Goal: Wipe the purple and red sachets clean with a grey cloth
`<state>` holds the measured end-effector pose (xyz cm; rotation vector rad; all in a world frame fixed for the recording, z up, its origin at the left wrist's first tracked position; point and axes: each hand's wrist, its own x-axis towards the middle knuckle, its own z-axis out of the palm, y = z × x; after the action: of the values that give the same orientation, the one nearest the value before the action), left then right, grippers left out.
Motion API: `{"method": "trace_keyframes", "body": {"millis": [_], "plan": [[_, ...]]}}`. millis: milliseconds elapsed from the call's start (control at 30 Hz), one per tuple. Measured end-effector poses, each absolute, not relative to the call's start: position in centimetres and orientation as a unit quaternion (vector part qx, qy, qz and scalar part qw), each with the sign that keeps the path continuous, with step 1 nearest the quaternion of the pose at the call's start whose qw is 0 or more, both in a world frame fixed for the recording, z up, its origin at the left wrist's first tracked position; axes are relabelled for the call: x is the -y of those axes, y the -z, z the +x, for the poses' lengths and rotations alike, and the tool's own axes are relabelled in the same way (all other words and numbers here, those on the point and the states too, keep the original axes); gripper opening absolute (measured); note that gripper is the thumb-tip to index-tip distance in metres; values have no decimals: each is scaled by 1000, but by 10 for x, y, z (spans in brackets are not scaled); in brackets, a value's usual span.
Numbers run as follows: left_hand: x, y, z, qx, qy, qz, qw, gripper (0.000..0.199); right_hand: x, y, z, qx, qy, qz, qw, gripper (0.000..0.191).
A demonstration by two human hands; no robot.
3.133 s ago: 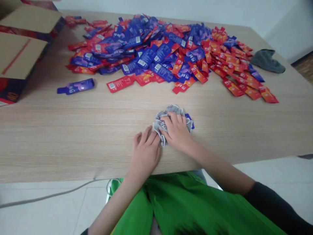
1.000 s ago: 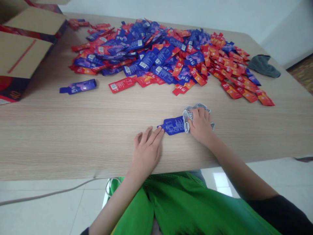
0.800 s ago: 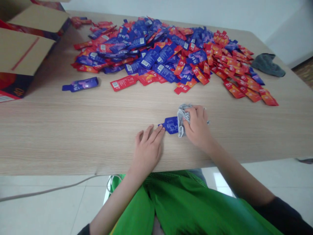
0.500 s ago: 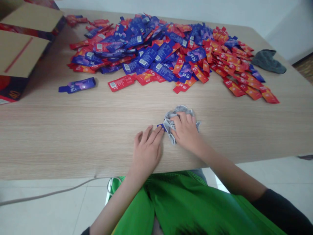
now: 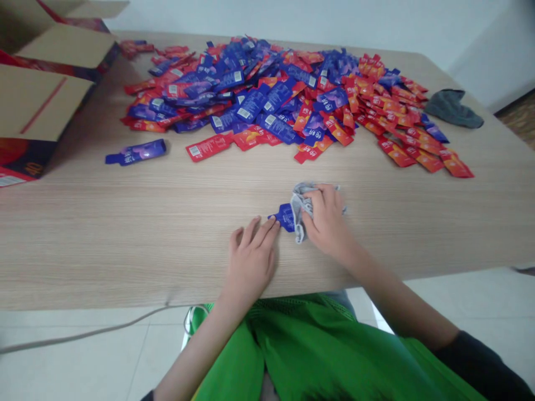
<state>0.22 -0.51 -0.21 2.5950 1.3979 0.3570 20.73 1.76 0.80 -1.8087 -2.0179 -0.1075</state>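
A blue sachet lies flat on the table near its front edge. Fingertips of my left hand press on the sachet's narrow neck, with the fingers stretched out. My right hand is closed around a crumpled grey cloth and holds it down on the sachet. The cloth hides the sachet's right part.
A large heap of red and blue sachets spreads along the back of the table. One blue sachet lies apart at left, beside an open cardboard box. A dark grey cloth rests at back right.
My right hand has slid the cloth a little to the right, uncovering more of the blue sachet. My left hand stays on its neck. The view has tilted slightly.
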Motion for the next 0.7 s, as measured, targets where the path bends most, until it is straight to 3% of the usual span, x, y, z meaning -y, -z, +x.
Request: {"method": "trace_keyframes", "body": {"millis": [133,267,567,700], "plan": [[5,3,3,-477,-111,868,81,45,-17,-8,178,789,17,-597,142,29],[6,2,2,-474,-111,869,86,50,-16,-3,186,788,31,-607,98,28],[6,1,2,-470,-117,870,87,55,-16,7,260,696,63,-708,100,28],[6,1,3,-471,-118,870,90,55,-20,-8,247,700,62,-698,138,25]]}}
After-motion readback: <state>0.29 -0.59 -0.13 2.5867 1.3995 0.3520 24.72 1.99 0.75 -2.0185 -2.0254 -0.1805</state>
